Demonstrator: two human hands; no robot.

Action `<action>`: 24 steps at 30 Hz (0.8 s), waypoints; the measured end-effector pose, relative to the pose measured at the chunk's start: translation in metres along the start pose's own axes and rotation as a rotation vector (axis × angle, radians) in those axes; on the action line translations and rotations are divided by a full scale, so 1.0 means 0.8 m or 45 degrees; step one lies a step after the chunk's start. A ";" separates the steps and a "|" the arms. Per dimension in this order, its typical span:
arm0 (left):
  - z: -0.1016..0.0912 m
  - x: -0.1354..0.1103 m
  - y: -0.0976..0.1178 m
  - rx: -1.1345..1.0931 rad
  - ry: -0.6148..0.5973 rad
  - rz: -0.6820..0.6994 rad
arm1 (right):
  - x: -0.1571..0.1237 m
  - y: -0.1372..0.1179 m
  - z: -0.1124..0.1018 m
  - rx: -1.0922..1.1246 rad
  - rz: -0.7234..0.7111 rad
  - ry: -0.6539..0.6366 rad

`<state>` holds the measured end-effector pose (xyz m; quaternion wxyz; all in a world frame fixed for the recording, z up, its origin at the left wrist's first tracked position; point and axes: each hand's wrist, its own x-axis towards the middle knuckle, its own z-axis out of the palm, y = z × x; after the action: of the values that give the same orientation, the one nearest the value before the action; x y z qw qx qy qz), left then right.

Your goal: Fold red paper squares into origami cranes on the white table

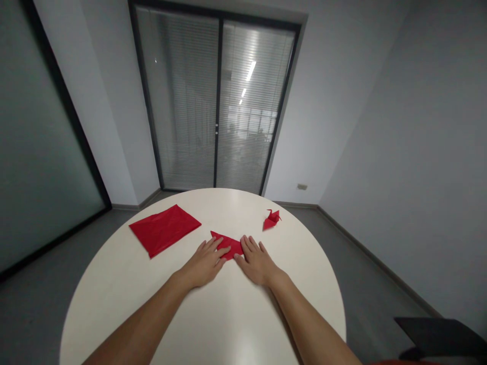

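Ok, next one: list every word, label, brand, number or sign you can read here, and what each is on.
No readable text.
Folded red paper: no print visible.
Red paper bird: none visible.
Large flat red piece: none visible.
Small wall plate: too small and blurred to tell.

We see a round, off-white table point(232, 314) with a smooth top; a soft patch of light shines on its near part, and the nearest edge runs out of view. Directly on it we find three red things. On the left we have a large, flat four-cornered red sheet point(164, 230), its surface slightly creased. Near the middle we see a smaller piece of folded paper point(236, 247), partly covered. Toward the far right edge we spot a paper bird point(271, 220), well apart from the sheet.
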<state>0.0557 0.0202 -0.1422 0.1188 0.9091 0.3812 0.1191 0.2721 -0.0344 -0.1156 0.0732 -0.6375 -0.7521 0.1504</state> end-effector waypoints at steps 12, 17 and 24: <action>-0.003 0.001 0.000 0.024 0.155 0.057 | 0.002 -0.008 0.013 0.067 -0.232 -0.017; 0.006 0.008 -0.003 0.145 0.094 -0.230 | 0.003 -0.002 0.010 0.081 -0.219 -0.028; 0.001 0.008 -0.003 0.117 0.177 -0.233 | 0.002 -0.009 0.010 0.117 -0.207 0.019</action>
<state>0.0585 0.0268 -0.1427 0.0607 0.8646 0.4749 0.1527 0.2630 -0.0352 -0.1214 0.1197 -0.5715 -0.7931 0.1735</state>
